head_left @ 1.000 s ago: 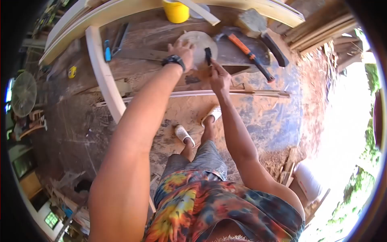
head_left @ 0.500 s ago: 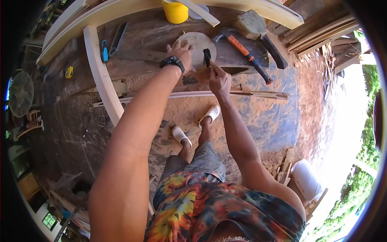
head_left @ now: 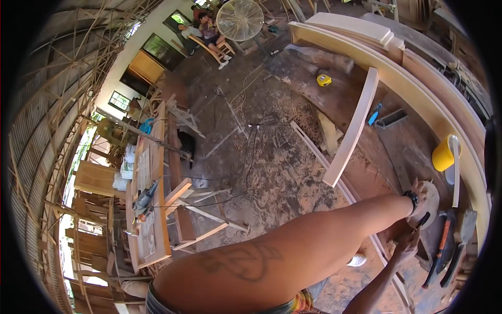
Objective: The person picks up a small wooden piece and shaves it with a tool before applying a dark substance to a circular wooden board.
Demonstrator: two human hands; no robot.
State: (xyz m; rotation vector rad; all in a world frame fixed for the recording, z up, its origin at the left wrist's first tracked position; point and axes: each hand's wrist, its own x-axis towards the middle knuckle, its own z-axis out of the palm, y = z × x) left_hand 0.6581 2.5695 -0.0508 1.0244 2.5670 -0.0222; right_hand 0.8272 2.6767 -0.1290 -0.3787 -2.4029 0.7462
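Note:
Over at the right side, my left hand (head_left: 422,203), a dark watch on its wrist, lies with fingers spread on a round pale disc (head_left: 432,213). My right hand (head_left: 407,243) is just below it, fingers closed around the end of a short black brush-like tool (head_left: 423,220) at the disc's edge. Its exact kind is too small to tell. A flat grey metal strip (head_left: 401,175) runs up to my left hand. Beside the disc lie a hammer (head_left: 444,235) with an orange and black handle and a broad-headed tool (head_left: 465,226) with a black handle.
A yellow tub (head_left: 443,155) stands against a long curved board (head_left: 444,89). A curved wooden piece (head_left: 353,131), a tape measure (head_left: 324,80) and a blue-handled tool (head_left: 375,114) lie nearby. At left is a workbench (head_left: 157,209); seated people (head_left: 209,34) and a fan (head_left: 240,20) are farther back.
The head view has swung left, bringing the workbench and seated people into sight and shifting my hands to the right. My left hand stays on the disc, my right hand on the black tool.

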